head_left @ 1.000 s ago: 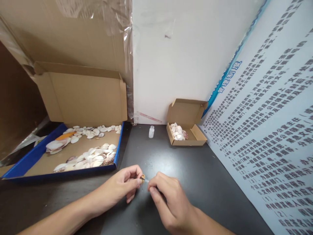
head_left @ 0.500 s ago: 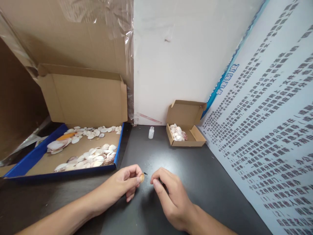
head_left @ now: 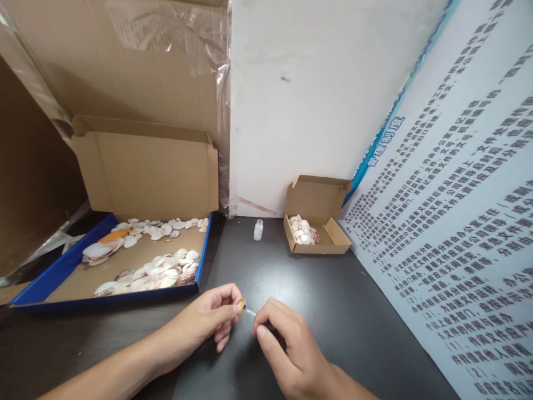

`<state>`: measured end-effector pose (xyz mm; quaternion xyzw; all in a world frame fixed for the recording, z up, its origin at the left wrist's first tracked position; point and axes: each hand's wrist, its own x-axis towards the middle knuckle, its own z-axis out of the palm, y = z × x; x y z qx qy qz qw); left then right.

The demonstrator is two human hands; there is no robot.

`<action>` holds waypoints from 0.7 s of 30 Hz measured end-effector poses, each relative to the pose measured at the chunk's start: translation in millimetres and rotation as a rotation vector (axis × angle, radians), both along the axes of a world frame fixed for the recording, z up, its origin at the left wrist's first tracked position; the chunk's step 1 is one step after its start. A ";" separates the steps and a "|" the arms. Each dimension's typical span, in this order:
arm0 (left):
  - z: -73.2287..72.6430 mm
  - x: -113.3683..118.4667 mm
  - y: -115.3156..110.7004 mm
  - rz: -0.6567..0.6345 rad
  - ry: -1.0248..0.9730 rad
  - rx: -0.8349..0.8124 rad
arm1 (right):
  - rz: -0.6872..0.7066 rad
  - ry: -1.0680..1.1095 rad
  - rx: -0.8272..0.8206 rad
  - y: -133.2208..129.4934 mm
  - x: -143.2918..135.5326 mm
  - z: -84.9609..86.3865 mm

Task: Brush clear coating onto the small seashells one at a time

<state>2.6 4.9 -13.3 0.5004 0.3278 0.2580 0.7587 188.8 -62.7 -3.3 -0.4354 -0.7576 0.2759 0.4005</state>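
Note:
Between its thumb and fingers, my left hand [head_left: 220, 314] pinches a small yellowish-brown shell [head_left: 241, 305]. My right hand [head_left: 287, 344] is closed on a thin brush [head_left: 250, 313] with a pale, see-through shaft and a dark tip. That tip meets the right edge of the shell, though the exact contact is too small to make out. Much of the brush is hidden by my right fingers. Beyond both hands, a small clear bottle [head_left: 258, 230] stands upright and uncapped on the dark table [head_left: 328, 311].
At left lies an open blue-edged cardboard box [head_left: 104, 225] with white shells [head_left: 160, 271] and an orange shell [head_left: 115, 235]. A smaller open carton [head_left: 320, 249] at back right holds more shells [head_left: 303, 230]. A printed board [head_left: 449, 222] leans along the right side.
The dark brush tip has come to the shell, and the pale shaft now shows. My right hand has shifted slightly left and down. The left hand still holds the shell. The view has tilted a little.

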 end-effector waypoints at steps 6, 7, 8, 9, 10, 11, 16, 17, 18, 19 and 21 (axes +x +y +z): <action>-2.4 -1.8 0.6 -0.018 -0.008 -0.005 | -0.105 -0.055 -0.085 4.3 1.9 -1.9; -2.0 -1.8 0.5 -0.012 -0.013 -0.012 | -0.104 -0.049 -0.085 4.2 2.4 -1.4; -1.3 -1.6 0.3 -0.003 -0.019 -0.021 | -0.089 -0.034 -0.075 3.7 2.7 -0.8; -0.6 -1.4 0.2 0.005 -0.025 -0.032 | -0.067 -0.014 -0.056 2.8 2.8 0.0; 0.1 -1.2 0.0 0.014 -0.031 -0.043 | -0.040 0.005 -0.034 1.7 2.8 0.7; 0.7 -1.0 -0.1 0.023 -0.038 -0.052 | -0.009 0.017 -0.011 0.6 2.6 1.2; 1.2 -2.6 0.1 0.025 -0.078 -0.072 | -0.036 -0.034 -0.027 0.3 1.9 2.5; 1.4 -3.1 0.2 0.023 -0.081 -0.074 | -0.070 -0.047 -0.048 0.9 2.0 2.8; 1.7 -3.5 0.2 0.022 -0.083 -0.077 | -0.094 -0.050 -0.063 1.3 2.1 3.2; 2.3 -3.7 0.1 0.023 -0.083 -0.081 | -0.097 -0.046 -0.070 1.6 2.1 3.7; 4.3 -3.8 -0.2 0.028 -0.086 -0.089 | -0.048 -0.029 -0.064 1.5 2.2 4.8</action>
